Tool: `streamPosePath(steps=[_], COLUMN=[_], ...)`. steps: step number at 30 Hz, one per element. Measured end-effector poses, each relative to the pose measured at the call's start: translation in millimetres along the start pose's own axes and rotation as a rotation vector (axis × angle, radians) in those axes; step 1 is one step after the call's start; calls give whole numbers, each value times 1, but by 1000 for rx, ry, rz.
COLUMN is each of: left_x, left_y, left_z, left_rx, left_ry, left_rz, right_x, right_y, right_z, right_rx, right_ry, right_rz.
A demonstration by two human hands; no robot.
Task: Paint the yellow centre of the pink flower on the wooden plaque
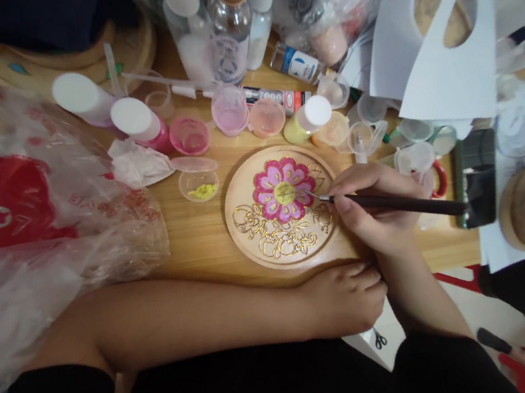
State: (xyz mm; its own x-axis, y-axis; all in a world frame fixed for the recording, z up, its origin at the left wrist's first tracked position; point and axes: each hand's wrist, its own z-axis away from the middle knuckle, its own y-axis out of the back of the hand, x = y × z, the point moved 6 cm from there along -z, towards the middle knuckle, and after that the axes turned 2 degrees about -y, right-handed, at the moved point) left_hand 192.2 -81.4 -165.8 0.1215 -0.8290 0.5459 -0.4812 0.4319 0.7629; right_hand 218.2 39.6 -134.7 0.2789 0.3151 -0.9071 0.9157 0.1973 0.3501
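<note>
My right hand (383,202) is closed around a thin dark-handled paintbrush (406,203), its tip pointing left over the flower. The flower (286,189) has pink petals with darker pink edges and a yellow centre. It is on a round wooden plaque (240,241) that lies flat on the table, with gold outlined shapes (283,240) below the flower. My left hand (344,297) rests at the table's front edge below the plaque, fingers curled against my right forearm; anything inside them is hidden. A small cup of yellow paint (201,189) stands left of the plaque.
Behind the plaque are cups of pink paint (189,136) and lilac paint (230,111), a yellow paint bottle (307,119) and a glue tube (275,96). Plastic bags (107,210) crowd the left. Right are clear cups (416,159), a dark phone-like object (477,175) and a white paper bag (455,78).
</note>
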Motion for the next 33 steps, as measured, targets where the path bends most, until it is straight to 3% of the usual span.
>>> streamPosePath(steps=[33], left_x=[0], left_y=[1], left_z=[0], left_rx=[17], left_ry=[-5], left_rz=[-1], right_x=[-1], right_y=[-1], right_z=[-1], right_rx=[-6], right_ry=[37], right_rz=[-10])
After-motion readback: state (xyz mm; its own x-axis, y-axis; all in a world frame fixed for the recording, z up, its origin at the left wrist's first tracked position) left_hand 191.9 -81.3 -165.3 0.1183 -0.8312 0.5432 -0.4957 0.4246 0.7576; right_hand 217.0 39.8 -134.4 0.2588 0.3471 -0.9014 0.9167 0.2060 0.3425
